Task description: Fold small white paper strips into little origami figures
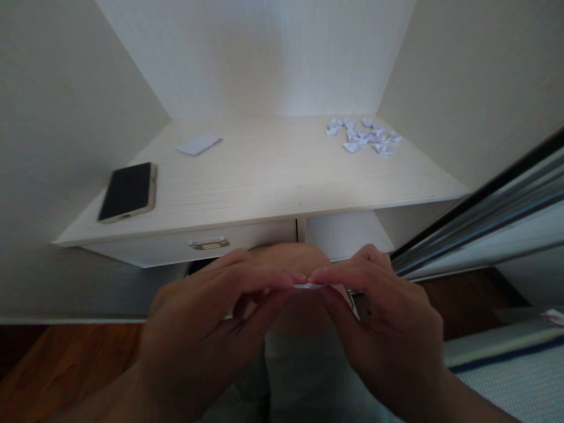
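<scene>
Between my two hands is a small piece of white paper (pixel 308 286), seen nearly edge-on as a thin strip. My left hand (pixel 220 311) pinches its left end between thumb and forefinger. The right end is pinched the same way by my right hand (pixel 383 317). Both sets of fingertips almost meet over my bare knee (pixel 288 258). How the paper is folded cannot be made out, since the fingers cover most of it.
A white shelf top (pixel 264 176) lies ahead, walled on both sides. On it are a phone (pixel 127 191) at left, a flat folded paper (pixel 199 144) behind it, and several small folded paper pieces (pixel 363 138) at back right. Below is a drawer with a metal handle (pixel 209 243).
</scene>
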The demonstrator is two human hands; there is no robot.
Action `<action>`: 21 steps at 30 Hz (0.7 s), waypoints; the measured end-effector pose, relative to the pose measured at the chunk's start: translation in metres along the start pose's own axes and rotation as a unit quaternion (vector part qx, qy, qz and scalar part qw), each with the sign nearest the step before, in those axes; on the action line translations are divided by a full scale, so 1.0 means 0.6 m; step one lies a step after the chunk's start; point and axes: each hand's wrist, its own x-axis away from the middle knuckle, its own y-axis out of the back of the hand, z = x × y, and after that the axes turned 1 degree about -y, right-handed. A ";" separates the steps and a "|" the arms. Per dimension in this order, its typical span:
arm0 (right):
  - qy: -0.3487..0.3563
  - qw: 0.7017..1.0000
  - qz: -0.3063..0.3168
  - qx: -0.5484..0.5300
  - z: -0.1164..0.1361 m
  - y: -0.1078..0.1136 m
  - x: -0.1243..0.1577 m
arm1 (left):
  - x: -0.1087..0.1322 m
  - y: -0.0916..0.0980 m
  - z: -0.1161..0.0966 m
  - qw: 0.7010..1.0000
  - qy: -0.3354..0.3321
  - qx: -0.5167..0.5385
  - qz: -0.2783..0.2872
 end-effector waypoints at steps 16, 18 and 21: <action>-0.310 0.903 0.114 -0.274 -0.014 -0.023 -0.005 | -0.031 -0.027 0.021 0.971 0.126 0.194 0.066; -0.341 0.886 0.112 -0.294 -0.021 -0.026 -0.003 | -0.030 -0.029 0.024 0.969 0.121 0.199 0.087; -0.385 0.852 0.105 -0.338 -0.033 -0.026 -0.001 | -0.029 -0.025 0.028 0.976 0.078 0.179 0.093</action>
